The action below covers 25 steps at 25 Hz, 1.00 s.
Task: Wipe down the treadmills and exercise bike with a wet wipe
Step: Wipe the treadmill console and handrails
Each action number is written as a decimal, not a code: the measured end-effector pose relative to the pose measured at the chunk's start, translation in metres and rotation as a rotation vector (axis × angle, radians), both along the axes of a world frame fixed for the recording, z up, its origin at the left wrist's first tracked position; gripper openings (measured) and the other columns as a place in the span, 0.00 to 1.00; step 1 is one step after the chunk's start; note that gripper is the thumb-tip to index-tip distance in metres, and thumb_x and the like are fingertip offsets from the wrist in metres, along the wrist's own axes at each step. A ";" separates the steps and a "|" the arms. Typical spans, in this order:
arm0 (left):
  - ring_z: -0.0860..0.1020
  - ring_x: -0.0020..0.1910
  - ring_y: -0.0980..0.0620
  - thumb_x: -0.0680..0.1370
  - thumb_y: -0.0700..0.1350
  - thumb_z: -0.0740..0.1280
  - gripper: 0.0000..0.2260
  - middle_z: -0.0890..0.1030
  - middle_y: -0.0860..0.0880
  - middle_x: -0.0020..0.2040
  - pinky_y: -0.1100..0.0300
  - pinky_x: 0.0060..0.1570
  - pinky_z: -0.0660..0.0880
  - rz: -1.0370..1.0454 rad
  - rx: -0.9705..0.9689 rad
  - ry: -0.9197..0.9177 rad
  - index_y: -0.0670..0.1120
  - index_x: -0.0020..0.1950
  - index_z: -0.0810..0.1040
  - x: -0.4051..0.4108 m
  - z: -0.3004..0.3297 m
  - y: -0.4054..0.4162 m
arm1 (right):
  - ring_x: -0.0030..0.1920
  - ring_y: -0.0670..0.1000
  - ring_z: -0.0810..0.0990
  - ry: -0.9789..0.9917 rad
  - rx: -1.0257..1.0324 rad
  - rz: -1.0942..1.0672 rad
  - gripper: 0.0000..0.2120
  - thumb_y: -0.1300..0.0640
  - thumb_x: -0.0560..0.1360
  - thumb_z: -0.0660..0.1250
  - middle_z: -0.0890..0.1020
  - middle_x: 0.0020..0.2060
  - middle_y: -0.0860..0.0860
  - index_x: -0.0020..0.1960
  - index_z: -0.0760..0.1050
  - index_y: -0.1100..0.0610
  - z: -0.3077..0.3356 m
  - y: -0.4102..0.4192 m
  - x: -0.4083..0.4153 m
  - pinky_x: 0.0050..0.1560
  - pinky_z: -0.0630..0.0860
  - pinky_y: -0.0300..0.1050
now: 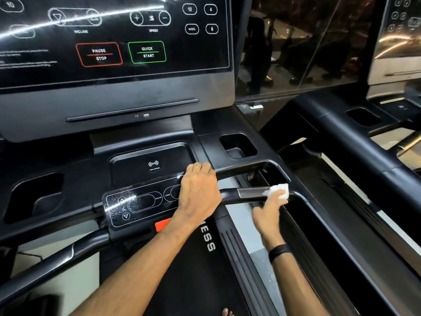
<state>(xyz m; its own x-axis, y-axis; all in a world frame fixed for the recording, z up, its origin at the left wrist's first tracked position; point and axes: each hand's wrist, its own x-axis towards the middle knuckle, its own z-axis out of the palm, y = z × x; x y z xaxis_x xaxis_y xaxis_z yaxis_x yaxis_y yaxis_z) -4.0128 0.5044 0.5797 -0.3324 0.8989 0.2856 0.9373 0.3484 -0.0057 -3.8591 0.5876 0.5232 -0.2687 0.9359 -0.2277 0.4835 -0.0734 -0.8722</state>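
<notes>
Left hand (198, 190): gold ring (197, 167) on one finger, forearm bare and sleeveless. Right hand (271, 208): black band (279, 251) around the wrist, forearm likewise bare. Bare toes (227, 312) at the near edge.

The left hand (199, 192) covers the right end of the small panel (136, 205), hiding part of its speed control. The wipe (279, 190) hides the right hand's (270, 207) fingertips. The screen (114, 35) is cut off at top and left; its fine print is unreadable. The belt's (193, 270) lettering is partly covered.
</notes>
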 end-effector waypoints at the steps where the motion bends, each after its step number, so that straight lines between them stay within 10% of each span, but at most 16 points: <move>1: 0.78 0.44 0.44 0.72 0.48 0.47 0.24 0.78 0.45 0.41 0.51 0.51 0.75 0.003 0.004 0.002 0.41 0.41 0.81 0.001 0.000 0.001 | 0.79 0.62 0.48 -0.029 0.009 0.009 0.44 0.75 0.74 0.55 0.29 0.76 0.65 0.80 0.33 0.59 -0.001 0.009 0.007 0.69 0.58 0.36; 4: 0.77 0.44 0.45 0.71 0.45 0.49 0.21 0.78 0.46 0.41 0.52 0.51 0.75 0.035 0.008 0.011 0.42 0.41 0.81 0.000 -0.003 0.002 | 0.78 0.62 0.39 -0.126 0.069 0.085 0.47 0.80 0.71 0.56 0.27 0.74 0.66 0.79 0.31 0.63 -0.014 0.016 0.020 0.63 0.42 0.20; 9: 0.77 0.42 0.45 0.70 0.43 0.51 0.19 0.78 0.46 0.39 0.51 0.50 0.76 0.056 0.029 -0.002 0.42 0.39 0.81 0.003 -0.003 0.004 | 0.76 0.73 0.45 -0.368 0.195 0.082 0.53 0.77 0.66 0.64 0.38 0.74 0.74 0.79 0.33 0.63 -0.042 0.021 0.026 0.78 0.49 0.58; 17: 0.77 0.42 0.45 0.71 0.43 0.52 0.18 0.78 0.46 0.40 0.51 0.51 0.76 0.055 0.035 0.014 0.42 0.39 0.81 0.005 -0.004 0.003 | 0.78 0.71 0.41 -0.644 0.456 0.104 0.54 0.68 0.65 0.71 0.44 0.78 0.70 0.80 0.40 0.66 -0.047 0.015 0.034 0.74 0.47 0.73; 25: 0.77 0.44 0.44 0.72 0.42 0.54 0.16 0.80 0.45 0.42 0.49 0.53 0.75 0.115 0.055 0.033 0.41 0.40 0.81 0.009 -0.011 0.009 | 0.80 0.61 0.49 -0.564 0.763 0.561 0.47 0.65 0.65 0.73 0.59 0.78 0.58 0.79 0.55 0.61 -0.009 0.006 0.012 0.74 0.31 0.62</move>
<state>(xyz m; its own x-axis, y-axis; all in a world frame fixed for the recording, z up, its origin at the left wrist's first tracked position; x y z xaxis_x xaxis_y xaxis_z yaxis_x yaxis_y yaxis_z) -4.0040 0.5133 0.5690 -0.4220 0.8382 0.3455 0.8908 0.4542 -0.0140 -3.8471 0.5933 0.5141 -0.7386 0.6606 0.1346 0.6228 0.7450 -0.2388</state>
